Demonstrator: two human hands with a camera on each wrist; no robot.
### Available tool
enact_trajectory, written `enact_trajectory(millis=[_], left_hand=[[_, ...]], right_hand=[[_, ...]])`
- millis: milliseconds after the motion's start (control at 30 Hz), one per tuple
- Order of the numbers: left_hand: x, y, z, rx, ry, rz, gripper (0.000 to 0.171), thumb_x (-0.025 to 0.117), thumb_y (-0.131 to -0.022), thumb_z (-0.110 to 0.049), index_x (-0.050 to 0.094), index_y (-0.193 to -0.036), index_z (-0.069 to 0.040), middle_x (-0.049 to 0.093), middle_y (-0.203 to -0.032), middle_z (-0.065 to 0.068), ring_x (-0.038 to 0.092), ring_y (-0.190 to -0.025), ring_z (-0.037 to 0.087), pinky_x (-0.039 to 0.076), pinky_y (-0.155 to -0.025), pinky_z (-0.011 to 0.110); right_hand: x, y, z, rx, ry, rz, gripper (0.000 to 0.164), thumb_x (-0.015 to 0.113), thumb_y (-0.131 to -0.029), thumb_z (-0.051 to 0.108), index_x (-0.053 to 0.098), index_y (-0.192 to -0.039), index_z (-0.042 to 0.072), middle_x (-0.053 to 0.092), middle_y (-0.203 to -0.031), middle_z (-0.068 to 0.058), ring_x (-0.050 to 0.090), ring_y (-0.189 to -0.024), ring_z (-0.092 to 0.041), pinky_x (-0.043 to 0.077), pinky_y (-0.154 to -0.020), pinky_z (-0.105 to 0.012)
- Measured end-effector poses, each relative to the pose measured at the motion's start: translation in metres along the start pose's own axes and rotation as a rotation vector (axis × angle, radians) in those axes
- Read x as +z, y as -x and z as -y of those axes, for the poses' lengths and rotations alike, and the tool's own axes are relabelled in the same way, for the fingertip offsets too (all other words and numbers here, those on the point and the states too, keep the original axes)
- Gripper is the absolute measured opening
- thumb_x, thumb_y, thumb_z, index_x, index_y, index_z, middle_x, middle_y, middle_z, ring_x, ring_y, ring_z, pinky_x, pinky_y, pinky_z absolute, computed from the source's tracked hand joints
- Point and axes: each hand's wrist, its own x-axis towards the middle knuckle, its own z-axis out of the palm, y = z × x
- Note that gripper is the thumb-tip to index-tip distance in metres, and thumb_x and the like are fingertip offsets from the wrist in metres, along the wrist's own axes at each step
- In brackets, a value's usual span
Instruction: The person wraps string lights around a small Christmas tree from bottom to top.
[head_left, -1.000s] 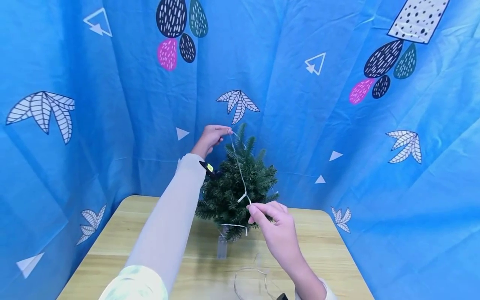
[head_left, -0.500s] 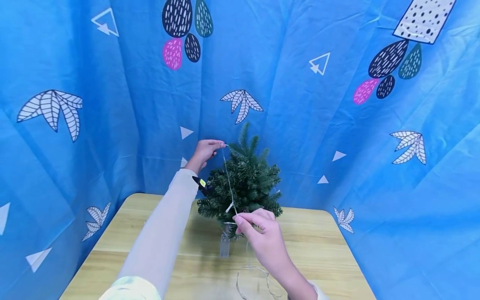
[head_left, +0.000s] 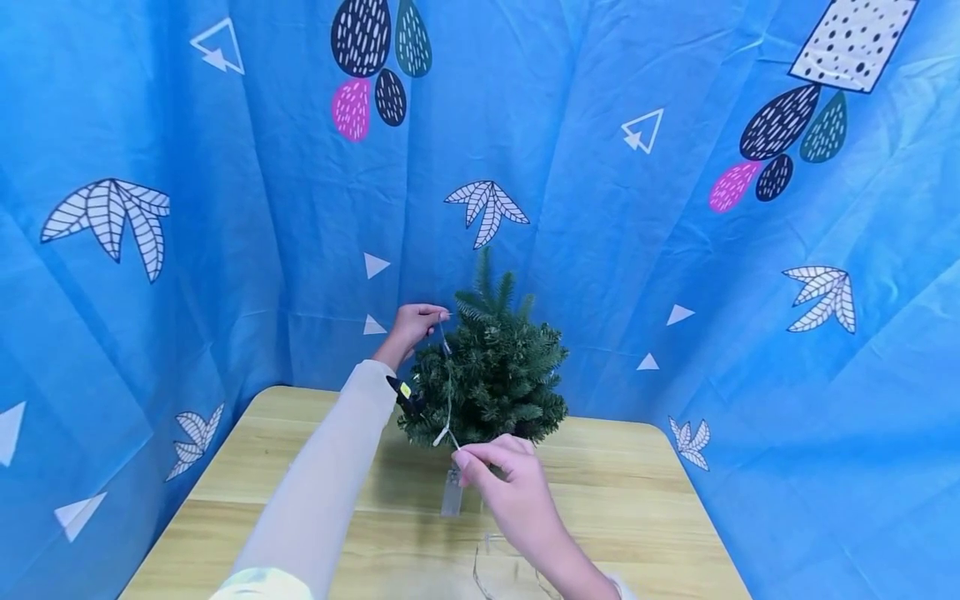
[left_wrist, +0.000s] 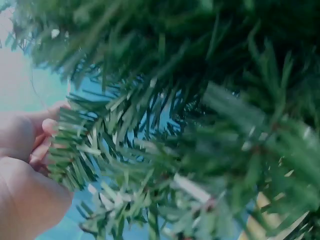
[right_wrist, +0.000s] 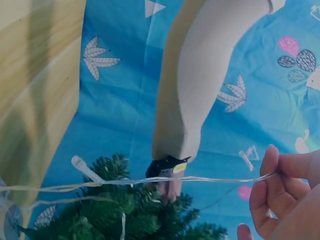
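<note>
Left hand (head_left: 415, 322) and right hand (head_left: 504, 483) both sit lower than earlier, each pinching. Worktop (head_left: 615, 508): tree (head_left: 498, 367) at far middle. Light string (head_left: 449, 396) spans hands past tree's left side. Risk: bulb (head_left: 440, 437) snags branches if dragged; uneven tension slips a pinch.

No text can be read, the yellow patch (right_wrist: 180, 168) on the black wrist device (right_wrist: 158, 167) being too small.

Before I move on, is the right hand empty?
No, the right wrist view shows the right hand pinching the wire of the light string between its fingertips.
</note>
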Motion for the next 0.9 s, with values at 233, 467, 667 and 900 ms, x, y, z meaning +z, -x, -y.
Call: enact_trajectory(millis=[233, 467, 667, 900], left_hand=[[-0.005, 0.000, 0.012, 0.008, -0.024, 0.053, 0.028, 0.061, -0.102, -0.024, 0.072, -0.123, -0.008, 0.069, -0.128, 0.014, 0.058, -0.085, 0.020, 0.045, -0.081, 0.037], [-0.013, -0.001, 0.018, 0.000, -0.022, 0.083, 0.029, 0.059, -0.104, -0.024, 0.071, -0.126, -0.009, 0.069, -0.127, 0.011, 0.056, -0.082, 0.016, 0.045, -0.071, 0.026], [-0.017, 0.003, 0.016, -0.002, 0.028, 0.071, 0.031, 0.056, -0.105, -0.025, 0.069, -0.129, -0.011, 0.069, -0.130, 0.010, 0.054, -0.081, 0.013, 0.045, -0.082, 0.035], [-0.018, 0.009, 0.023, -0.039, 0.023, 0.073, 0.031, 0.059, -0.103, -0.025, 0.070, -0.128, -0.009, 0.070, -0.125, 0.009, 0.054, -0.081, 0.016, 0.044, -0.065, 0.021]], right_hand=[[0.012, 0.004, -0.005, -0.030, -0.011, 0.052, 0.021, 0.070, -0.095, 0.035, 0.074, -0.075, 0.030, 0.066, -0.087, 0.017, 0.049, -0.106, -0.014, 0.037, -0.098, -0.038], [0.024, 0.004, -0.007, -0.154, -0.030, 0.056, 0.019, 0.071, -0.095, 0.030, 0.075, -0.077, 0.030, 0.066, -0.082, 0.018, 0.053, -0.100, -0.010, 0.037, -0.098, -0.034], [0.033, 0.001, -0.007, -0.379, -0.032, 0.003, 0.020, 0.070, -0.096, 0.021, 0.076, -0.077, 0.022, 0.071, -0.080, 0.012, 0.060, -0.090, -0.008, 0.039, -0.094, -0.030], [0.039, 0.010, -0.010, -0.256, 0.019, 0.030, 0.022, 0.073, -0.094, 0.023, 0.071, -0.072, 0.028, 0.065, -0.079, 0.021, 0.056, -0.096, -0.007, 0.038, -0.097, -0.032]])
